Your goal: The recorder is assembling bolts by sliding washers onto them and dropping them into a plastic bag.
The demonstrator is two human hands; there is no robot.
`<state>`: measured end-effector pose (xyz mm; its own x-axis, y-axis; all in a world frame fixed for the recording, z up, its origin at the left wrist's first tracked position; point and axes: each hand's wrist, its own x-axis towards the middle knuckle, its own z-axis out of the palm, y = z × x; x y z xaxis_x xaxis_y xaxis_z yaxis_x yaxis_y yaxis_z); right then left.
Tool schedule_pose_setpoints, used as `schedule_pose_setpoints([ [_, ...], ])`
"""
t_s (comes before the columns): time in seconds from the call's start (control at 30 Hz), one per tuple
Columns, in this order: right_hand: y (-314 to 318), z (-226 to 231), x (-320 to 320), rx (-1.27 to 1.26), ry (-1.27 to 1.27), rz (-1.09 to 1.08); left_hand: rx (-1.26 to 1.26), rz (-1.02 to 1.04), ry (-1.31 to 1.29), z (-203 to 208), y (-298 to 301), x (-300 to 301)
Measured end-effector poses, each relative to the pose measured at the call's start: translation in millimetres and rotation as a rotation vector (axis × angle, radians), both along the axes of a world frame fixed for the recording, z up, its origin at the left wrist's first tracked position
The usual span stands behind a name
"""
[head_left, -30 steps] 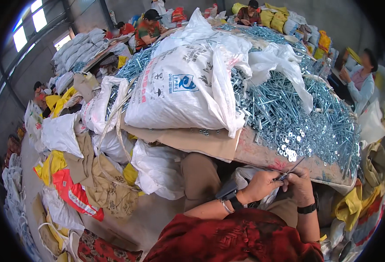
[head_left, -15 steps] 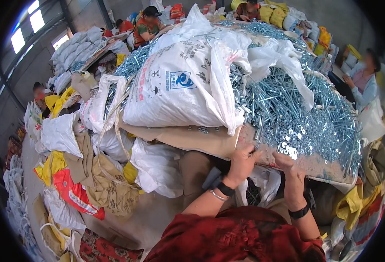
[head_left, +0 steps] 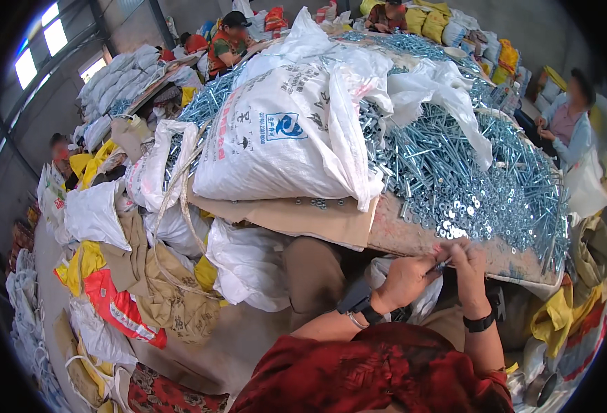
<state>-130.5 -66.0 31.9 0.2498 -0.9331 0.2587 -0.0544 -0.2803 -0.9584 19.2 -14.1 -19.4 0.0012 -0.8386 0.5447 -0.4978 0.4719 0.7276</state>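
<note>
Both hands meet just off the near edge of the work table (head_left: 406, 229). My left hand (head_left: 412, 277) is closed around a thin metal bolt (head_left: 442, 264), whose end sticks out toward the right hand. My right hand (head_left: 467, 260) has its fingers pinched at the bolt's end; whether they also hold a small part is hidden. Just beyond the hands lies a patch of shiny flat washers (head_left: 451, 227). Behind the washers rises a large heap of silvery bolts (head_left: 448, 148).
A big white woven sack (head_left: 269, 158) sits on the table over a cardboard sheet (head_left: 296, 219). More sacks (head_left: 100, 213) crowd the left side. A person (head_left: 568, 124) sits at the right of the table; others work at the far side. Yellow sacking (head_left: 555, 316) hangs at lower right.
My left hand has drawn back from the table edge and moved right, meeting the right hand. The bolt now shows between them. My right hand has shifted slightly.
</note>
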Motion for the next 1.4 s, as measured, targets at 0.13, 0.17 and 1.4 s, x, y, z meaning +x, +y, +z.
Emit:
schedule_pose_setpoints([
  [0.13, -1.8, 10.3, -10.8, -0.255, 0.467, -0.004, -0.05, 0.005, -0.036, 1.6, 1.2, -6.2],
  [0.17, 3.4, 6.8, -13.6, -0.263, 0.314, 0.017, -0.088, 0.017, -0.077, -0.7, 1.9, -8.4],
  [1.4, -171.3, -0.3, -10.2, -0.608, 0.696, -0.264, 0.574, -0.378, 0.607, -17.2, -26.6, 12.5],
])
